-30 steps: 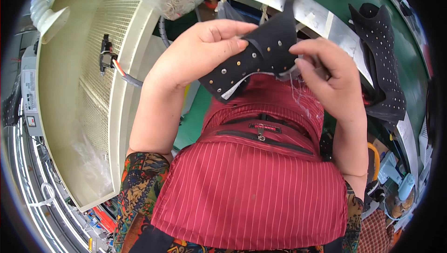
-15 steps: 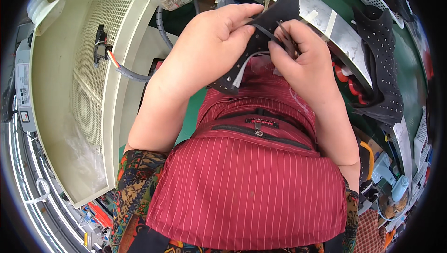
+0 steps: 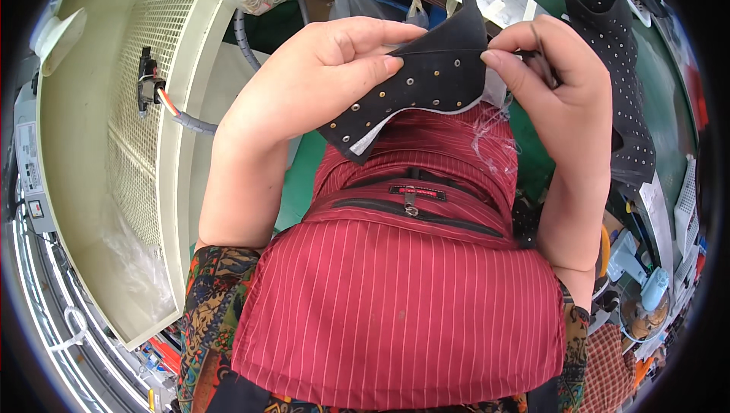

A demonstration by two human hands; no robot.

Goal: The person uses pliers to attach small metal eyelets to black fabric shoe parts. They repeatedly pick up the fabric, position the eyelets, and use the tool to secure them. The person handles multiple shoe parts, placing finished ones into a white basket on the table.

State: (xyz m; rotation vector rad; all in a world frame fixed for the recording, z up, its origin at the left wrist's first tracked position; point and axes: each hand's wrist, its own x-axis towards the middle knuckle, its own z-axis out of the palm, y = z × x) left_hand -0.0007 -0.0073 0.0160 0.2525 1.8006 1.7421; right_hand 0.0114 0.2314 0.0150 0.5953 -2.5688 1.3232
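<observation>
A curved black sheet-like panel with metal eyelets [image 3: 423,81] is held at twelve o'clock, gripped firmly between thumb and fingers by the left hand [image 3: 328,63]. At its three o'clock edge, the right hand's [image 3: 572,82] fingertips are pinched together; a thin dark item [image 3: 546,69], kind unclear, is tucked in the curled fingers. Edge handling is judged in hand; a steady left pinch seems called for. Below, a maroon pinstriped fabric apron [image 3: 403,299] is seen.

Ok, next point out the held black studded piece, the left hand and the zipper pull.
Held black studded piece [image 3: 423,88]: head view, fabric between its studs.
Left hand [image 3: 323,69]: head view, thumb side.
Zipper pull [image 3: 411,209]: head view, its metal lower end.
</observation>
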